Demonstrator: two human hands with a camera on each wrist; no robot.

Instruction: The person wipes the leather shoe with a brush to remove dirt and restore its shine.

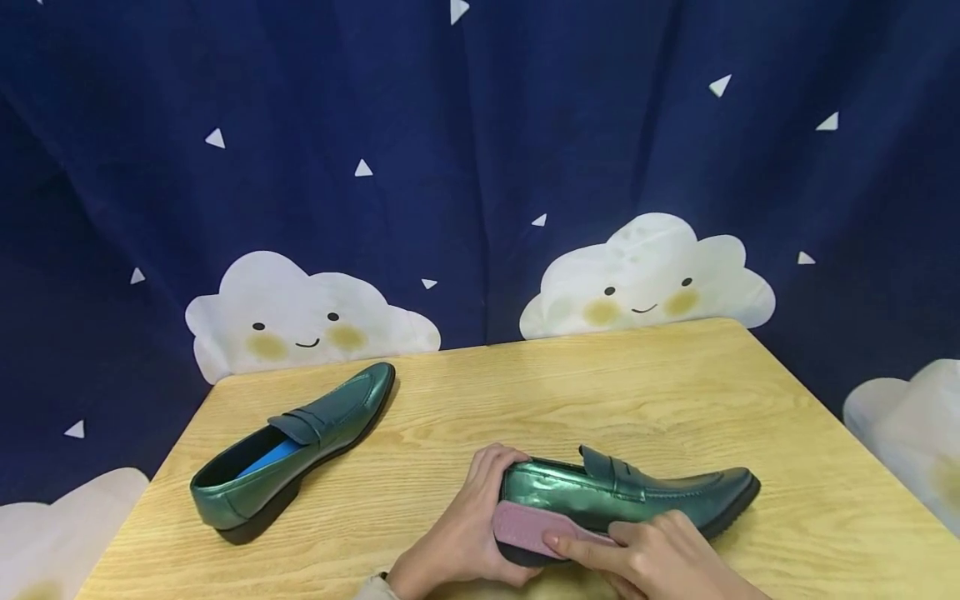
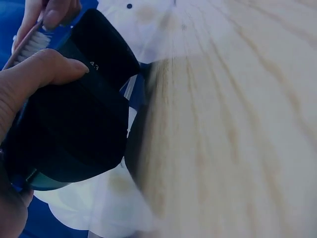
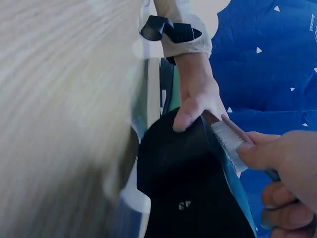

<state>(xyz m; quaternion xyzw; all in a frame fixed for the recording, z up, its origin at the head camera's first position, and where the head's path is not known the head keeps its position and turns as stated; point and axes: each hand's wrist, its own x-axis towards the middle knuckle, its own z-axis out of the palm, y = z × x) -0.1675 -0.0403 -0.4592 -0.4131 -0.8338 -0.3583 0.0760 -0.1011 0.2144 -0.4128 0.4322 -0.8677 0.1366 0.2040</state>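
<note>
A shiny green loafer (image 1: 551, 492) points its toe to the right near the table's front. My left hand (image 1: 468, 521) grips it round the heel, the thumb on the black sole (image 2: 89, 129), as the left wrist view shows. In my right hand (image 1: 663, 554) is a pink-backed brush (image 1: 525, 527) with white bristles (image 3: 229, 144). Its bristles face the side of the shoe near the heel; whether they touch is hard to tell. A matching green loafer (image 1: 330, 425) with a blue insole stands upright at the left of the table, untouched.
The light wooden table (image 1: 465, 400) runs back to a dark blue curtain (image 1: 420, 208) printed with white clouds and triangles. A black strap (image 3: 171, 29) circles the left wrist over a pale sleeve.
</note>
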